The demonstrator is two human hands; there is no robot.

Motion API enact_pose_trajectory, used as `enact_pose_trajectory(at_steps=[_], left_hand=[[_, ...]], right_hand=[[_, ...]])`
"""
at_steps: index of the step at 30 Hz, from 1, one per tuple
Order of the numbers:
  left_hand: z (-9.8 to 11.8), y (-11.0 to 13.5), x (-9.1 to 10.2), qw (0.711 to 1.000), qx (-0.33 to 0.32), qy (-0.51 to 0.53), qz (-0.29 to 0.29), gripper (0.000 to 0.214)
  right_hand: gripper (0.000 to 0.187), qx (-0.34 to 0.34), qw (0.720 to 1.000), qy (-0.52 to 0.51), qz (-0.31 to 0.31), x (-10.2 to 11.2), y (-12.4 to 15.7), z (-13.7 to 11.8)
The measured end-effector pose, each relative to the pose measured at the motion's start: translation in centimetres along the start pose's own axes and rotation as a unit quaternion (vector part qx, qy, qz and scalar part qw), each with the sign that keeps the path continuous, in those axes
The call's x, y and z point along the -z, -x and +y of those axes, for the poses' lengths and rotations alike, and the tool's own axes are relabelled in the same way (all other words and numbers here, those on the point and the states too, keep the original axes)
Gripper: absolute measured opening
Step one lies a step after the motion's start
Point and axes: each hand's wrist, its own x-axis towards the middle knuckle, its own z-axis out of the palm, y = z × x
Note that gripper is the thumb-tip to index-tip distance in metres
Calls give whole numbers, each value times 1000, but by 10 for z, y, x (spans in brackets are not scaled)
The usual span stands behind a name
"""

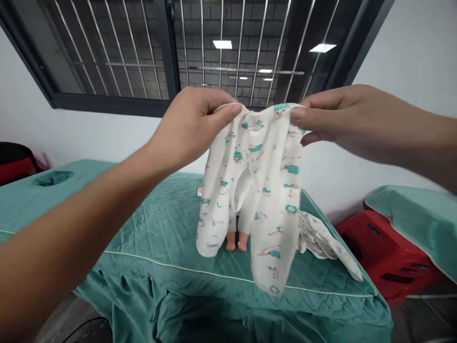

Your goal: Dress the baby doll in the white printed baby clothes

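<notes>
A pair of white baby pants (271, 181) with green and pink prints hangs upright in front of me, its two legs dangling. My left hand (200, 124) pinches the waistband at the left corner, thumb in front. At the other corner my right hand (332, 114) grips the waistband between thumb and fingers. Behind the pants lies a doll; only its feet (236, 241) and lower legs in white cloth show, and the rest of it is hidden. Crumpled white printed baby clothing (323, 238) rests to the right of the doll, apart from both hands.
A green quilted cover (153, 214) with a pale piped edge spreads over the bed, with a round hole (53, 178) at the left. Red plastic seats or stools (374, 257) stand at the right. A barred window (228, 57) fills the wall behind.
</notes>
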Motion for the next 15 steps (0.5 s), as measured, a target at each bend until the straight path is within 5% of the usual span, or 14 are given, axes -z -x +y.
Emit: enact_pose_trajectory(at_steps=[4,10,15], left_hand=[[-24,4,-29,997,-38,72,14,31],[-90,7,-61,991,-55,97,76,83],[-184,41,-98,967,206,147,25,42]], right_hand=[[27,4,988,-151,33,-60,-24,20],[23,3,947,-315,60,-106,-67,63],[33,-69,967,-240,48,-156,-90,135]])
